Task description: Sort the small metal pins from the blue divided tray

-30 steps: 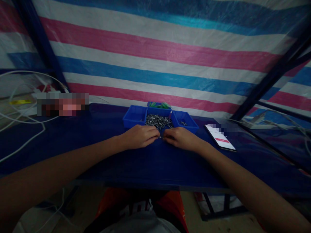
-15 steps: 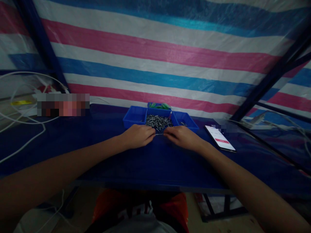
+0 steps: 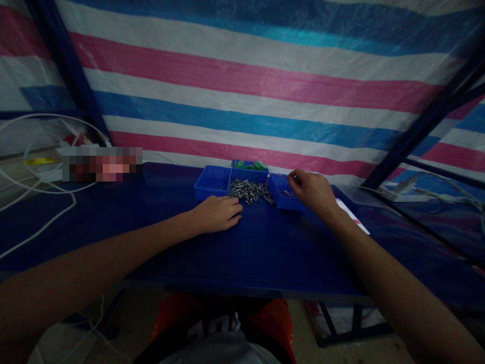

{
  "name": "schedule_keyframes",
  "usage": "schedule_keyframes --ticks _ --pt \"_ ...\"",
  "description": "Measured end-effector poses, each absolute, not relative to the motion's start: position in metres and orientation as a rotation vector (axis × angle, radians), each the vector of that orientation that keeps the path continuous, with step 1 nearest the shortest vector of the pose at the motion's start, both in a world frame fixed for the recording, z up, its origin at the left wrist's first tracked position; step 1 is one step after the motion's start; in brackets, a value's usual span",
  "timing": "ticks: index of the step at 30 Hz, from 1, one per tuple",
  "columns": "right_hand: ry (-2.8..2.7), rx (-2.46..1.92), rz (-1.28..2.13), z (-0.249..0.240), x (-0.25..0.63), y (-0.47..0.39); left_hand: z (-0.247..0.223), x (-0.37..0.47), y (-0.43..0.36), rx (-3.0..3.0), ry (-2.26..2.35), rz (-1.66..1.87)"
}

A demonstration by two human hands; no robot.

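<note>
My left hand [image 3: 216,214] rests on the blue table in front of a pile of small metal pins [image 3: 248,191], which look like rivets. Its thumb is apart from its fingers, and nothing shows between them. Over the right blue bin [image 3: 290,202], my right hand [image 3: 312,191] is closed in a pinch; whatever its fingertips hold is too small to make out. A few similar metal pieces [image 3: 287,192] lie inside that bin. The left blue bin [image 3: 206,190] stands beside the pile, with little visible in it.
Behind the pile, another blue bin [image 3: 248,175] holds green items [image 3: 250,165]. A phone [image 3: 354,215] lies partly behind my right forearm. White cables [image 3: 56,215] loop at the left, and a power strip [image 3: 407,197] sits far right. Striped sheeting [image 3: 246,76] hangs behind the table.
My hands were together before the pile with a thin piece between them. My right hand has moved right and away to the right bin; my left stayed, its fingers loosened.
</note>
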State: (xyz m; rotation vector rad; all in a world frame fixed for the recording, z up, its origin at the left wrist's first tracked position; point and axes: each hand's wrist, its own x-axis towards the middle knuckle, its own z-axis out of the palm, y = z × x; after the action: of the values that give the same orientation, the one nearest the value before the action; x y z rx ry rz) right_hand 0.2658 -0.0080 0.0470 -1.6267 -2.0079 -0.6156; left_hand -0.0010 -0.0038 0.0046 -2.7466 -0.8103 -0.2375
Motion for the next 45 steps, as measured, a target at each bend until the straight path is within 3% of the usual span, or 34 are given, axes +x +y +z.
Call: schedule_keyframes --ticks 10,22,28,34,45 --pt "-2.023 -1.678 -0.603 0.041 0.274 0.000 0.002 -0.001 -0.001 -2.755 -0.805 -0.268" --pt "-2.555 -0.841 -0.185 0.024 0.222 -0.029 0.002 -0.001 -0.002 -2.738 -0.786 -0.272" --pt "-2.366 -0.549 -0.328 0.015 0.232 -0.035 0.003 -0.001 -0.001 -2.759 -0.789 -0.266" --pt "-2.313 -0.606 -0.401 0.009 0.239 -0.032 0.004 -0.001 -0.001 -2.757 -0.795 -0.246" --pt "-2.647 -0.795 -0.227 0.016 0.220 -0.027 0.002 -0.001 0.000 -2.723 -0.777 -0.243"
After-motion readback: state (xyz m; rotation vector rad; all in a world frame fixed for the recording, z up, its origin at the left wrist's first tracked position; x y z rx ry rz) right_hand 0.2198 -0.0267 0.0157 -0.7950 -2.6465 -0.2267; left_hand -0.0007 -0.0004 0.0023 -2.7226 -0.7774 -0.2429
